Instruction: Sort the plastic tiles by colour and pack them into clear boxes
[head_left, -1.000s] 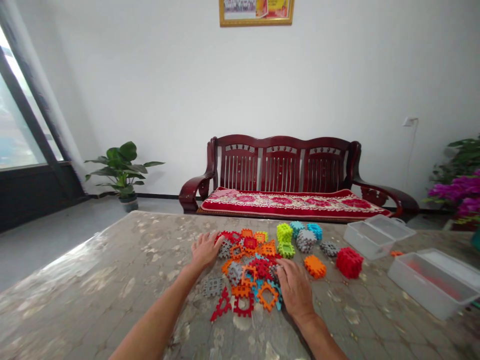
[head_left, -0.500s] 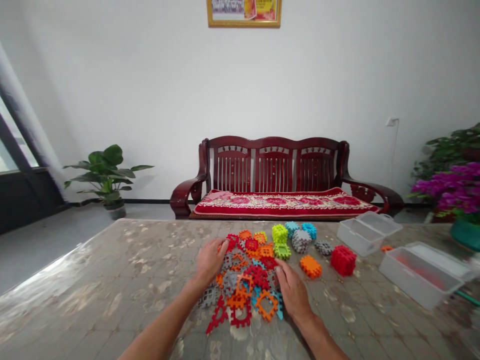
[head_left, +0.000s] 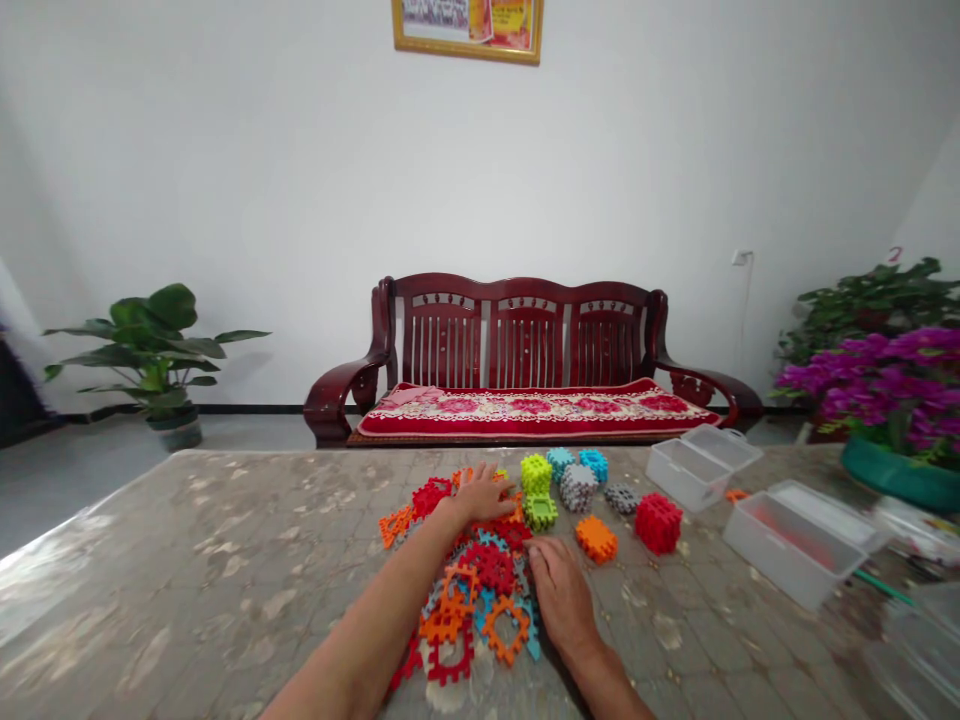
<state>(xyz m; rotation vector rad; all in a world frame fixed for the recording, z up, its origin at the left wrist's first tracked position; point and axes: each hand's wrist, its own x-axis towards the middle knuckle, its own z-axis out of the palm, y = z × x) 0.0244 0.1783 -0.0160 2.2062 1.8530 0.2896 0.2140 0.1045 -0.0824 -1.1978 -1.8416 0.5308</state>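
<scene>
Spreading the fingers [head_left: 495, 490] of my left hand [head_left: 476, 497] wide across the heap of interlocking plastic waffle pieces [head_left: 480, 590], I'm seeing them grip nothing, while my right hand [head_left: 562, 595] is curving down at the heap's right edge, its hold impossible to tell from here. The heap is lying on the worktop [head_left: 187, 520], with a lime cube [head_left: 536, 490] just beyond and clear plastic boxes [head_left: 787, 550] sitting well off to the right.
</scene>
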